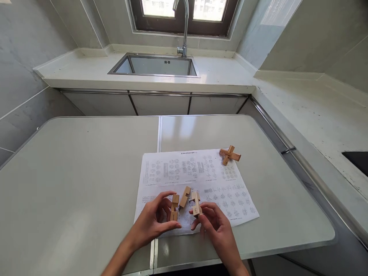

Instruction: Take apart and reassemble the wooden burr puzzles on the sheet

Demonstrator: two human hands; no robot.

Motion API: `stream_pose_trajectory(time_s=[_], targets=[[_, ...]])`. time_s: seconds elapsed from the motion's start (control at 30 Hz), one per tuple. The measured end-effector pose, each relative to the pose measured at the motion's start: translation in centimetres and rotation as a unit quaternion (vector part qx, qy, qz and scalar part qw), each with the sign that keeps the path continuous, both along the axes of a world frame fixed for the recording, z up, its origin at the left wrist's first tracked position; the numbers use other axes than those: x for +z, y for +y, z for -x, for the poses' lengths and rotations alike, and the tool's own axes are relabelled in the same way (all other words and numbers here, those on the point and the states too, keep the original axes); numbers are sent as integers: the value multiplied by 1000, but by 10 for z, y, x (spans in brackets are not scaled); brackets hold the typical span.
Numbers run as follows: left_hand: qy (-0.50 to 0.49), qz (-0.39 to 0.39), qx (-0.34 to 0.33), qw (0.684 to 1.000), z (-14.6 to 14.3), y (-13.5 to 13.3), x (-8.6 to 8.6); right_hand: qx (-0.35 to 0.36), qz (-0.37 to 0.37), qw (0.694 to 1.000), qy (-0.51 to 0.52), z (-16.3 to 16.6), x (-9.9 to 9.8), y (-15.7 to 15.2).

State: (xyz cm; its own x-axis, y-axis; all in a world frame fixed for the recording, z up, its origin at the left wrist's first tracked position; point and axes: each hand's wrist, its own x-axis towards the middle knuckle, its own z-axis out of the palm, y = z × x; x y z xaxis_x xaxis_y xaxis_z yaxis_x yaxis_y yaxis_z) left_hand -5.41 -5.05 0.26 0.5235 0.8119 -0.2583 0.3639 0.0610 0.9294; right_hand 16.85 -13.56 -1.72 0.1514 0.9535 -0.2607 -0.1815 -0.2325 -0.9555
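My left hand (156,214) grips a notched wooden puzzle piece (174,207) upright between thumb and fingers. In my right hand (215,222), the fingertips pinch another notched wooden puzzle piece (196,205), tilted a little. Between the two hands a third notched wooden piece (184,197) lies at a slant on the printed sheet (172,153). At the sheet's far right corner rests a cross-shaped assembly of wooden pieces (230,155). Rows of small line diagrams cover the paper, which is partly hidden under my hands.
The sheet lies on a pale table (86,172) split by a metal seam (160,134). Beyond it are a counter with a steel sink (155,74) and a tall faucet (185,30). Another counter (324,115) runs along the right, its metal-trimmed edge close to the table.
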Motion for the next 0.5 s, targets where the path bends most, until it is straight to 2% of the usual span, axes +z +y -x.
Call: stream_pose_trajectory(time_s=[0.07, 0.17, 0.5], targets=[[3, 9, 10, 1000, 2, -7, -2, 2, 7, 998, 59, 0, -1, 1], [0, 2, 26, 1000, 5, -14, -5, 6, 9, 996, 90, -1, -2, 3], [-14, -51, 49, 997, 0, -21, -17, 67, 16, 996, 56, 3, 3, 0]])
